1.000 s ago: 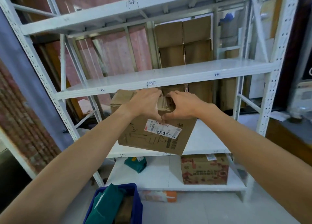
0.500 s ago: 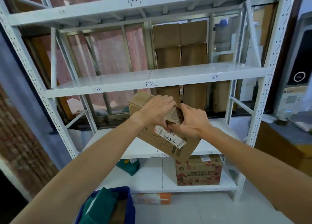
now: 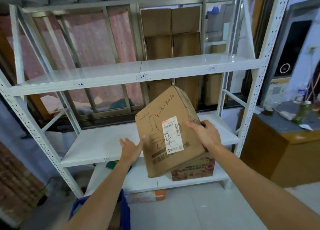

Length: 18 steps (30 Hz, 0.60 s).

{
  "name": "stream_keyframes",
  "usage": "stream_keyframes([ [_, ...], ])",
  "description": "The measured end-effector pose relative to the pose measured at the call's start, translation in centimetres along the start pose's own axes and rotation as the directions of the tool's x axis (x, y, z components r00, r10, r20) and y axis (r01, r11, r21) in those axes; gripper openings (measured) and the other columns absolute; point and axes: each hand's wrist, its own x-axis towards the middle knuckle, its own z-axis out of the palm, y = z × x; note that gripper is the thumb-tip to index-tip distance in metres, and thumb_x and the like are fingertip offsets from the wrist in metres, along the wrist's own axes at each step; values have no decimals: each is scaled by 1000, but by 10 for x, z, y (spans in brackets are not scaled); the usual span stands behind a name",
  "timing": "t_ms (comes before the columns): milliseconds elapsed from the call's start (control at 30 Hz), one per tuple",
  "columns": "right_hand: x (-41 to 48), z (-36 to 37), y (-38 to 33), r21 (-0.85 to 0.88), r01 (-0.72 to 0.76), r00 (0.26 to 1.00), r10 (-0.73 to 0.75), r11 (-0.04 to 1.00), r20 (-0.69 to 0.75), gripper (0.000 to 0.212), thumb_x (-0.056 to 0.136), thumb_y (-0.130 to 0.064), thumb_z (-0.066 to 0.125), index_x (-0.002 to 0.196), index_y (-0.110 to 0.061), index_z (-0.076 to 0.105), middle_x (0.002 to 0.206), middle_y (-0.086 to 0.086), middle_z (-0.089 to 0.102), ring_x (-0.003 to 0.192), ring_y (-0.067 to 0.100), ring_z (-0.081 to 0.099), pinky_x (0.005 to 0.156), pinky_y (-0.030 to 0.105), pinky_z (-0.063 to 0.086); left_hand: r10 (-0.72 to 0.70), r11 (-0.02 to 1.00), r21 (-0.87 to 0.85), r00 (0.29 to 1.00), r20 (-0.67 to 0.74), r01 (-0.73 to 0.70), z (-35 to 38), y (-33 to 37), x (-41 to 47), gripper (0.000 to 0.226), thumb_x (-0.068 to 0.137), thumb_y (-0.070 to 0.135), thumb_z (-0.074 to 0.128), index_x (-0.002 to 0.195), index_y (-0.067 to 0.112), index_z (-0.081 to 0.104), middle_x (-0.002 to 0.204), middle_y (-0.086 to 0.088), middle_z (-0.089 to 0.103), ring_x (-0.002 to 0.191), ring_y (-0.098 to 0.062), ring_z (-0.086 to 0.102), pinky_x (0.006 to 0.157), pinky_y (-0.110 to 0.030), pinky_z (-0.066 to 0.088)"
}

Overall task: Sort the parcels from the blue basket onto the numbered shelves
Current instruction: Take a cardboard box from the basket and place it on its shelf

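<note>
A brown cardboard parcel [image 3: 166,132] with a white shipping label and handwritten "4-3-301" hangs tilted in front of the white shelf rack, over the front edge of the lower-middle shelf [image 3: 97,146]. My right hand [image 3: 205,134] grips its right edge, thumb on the front face. My left hand [image 3: 130,147] lies with straight fingers against the parcel's lower left edge. The shelf above [image 3: 103,77] carries tags 3-2, 3-3 and 3-4. The blue basket [image 3: 125,212] shows at the bottom, mostly hidden behind my left forearm.
On the bottom shelf a printed red-brown box [image 3: 194,169] stands behind the parcel, and a green packet [image 3: 110,165] peeks out left of my left wrist. An orange-white pack [image 3: 147,195] lies on the floor. A wooden cabinet [image 3: 284,150] with bottles stands at the right.
The parcel has turned so its labelled face points at me and has moved right. My left hand left the top and now lies at the lower left edge; my right hand holds the right edge.
</note>
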Motion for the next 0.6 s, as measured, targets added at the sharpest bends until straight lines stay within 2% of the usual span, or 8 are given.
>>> stream_keyframes([
  [67,4,1,3,90,-43,999,45,995,-19,75,64,-78,68,117,-26,59,105,-4,68,96,22,65,91,47,52,-23,999,-43,997,72,26,2,-9,4,114,82,84,37,159,6,8,168,-9,-9,150,-33,22,118,-49,26],
  [100,6,2,6,146,-58,998,62,988,-20,76,62,-77,70,117,-25,60,106,-3,68,97,23,65,91,48,53,-23,995,-90,991,131,35,3,-14,7,111,80,87,34,158,9,21,167,-11,9,145,-31,31,117,-49,29],
  [167,11,1,10,274,-95,995,103,957,-15,82,55,-79,76,114,-25,61,108,-1,70,100,25,67,91,49,55,-11,961,-263,957,289,90,5,-17,7,103,73,95,36,146,24,49,151,-4,48,128,-24,49,110,-48,40],
  [233,17,-1,14,377,-130,990,141,917,-2,86,49,-79,81,113,-25,62,108,1,73,100,28,70,89,50,57,32,895,-418,912,409,156,7,-8,7,84,69,97,41,126,40,65,130,3,67,121,-23,60,105,-51,47],
  [333,22,-7,18,484,-126,991,136,866,14,82,53,-73,85,114,-23,63,105,4,76,96,29,74,86,51,59,102,846,-516,908,406,136,9,21,9,67,77,87,47,117,38,69,108,3,77,110,-23,68,101,-50,51],
  [500,38,-38,12,527,-49,999,50,849,12,75,65,-70,79,116,-17,66,99,5,78,92,28,76,89,51,58,178,870,-493,925,337,13,11,73,16,85,62,89,62,119,26,69,103,3,78,103,-20,72,100,-44,52],
  [600,56,-64,3,567,-1,1000,-4,824,8,74,67,-66,80,119,-15,66,102,7,78,94,29,76,90,53,58,248,842,-534,935,252,-79,13,110,14,84,62,85,67,122,26,67,106,3,77,103,-18,71,93,-37,54],
])
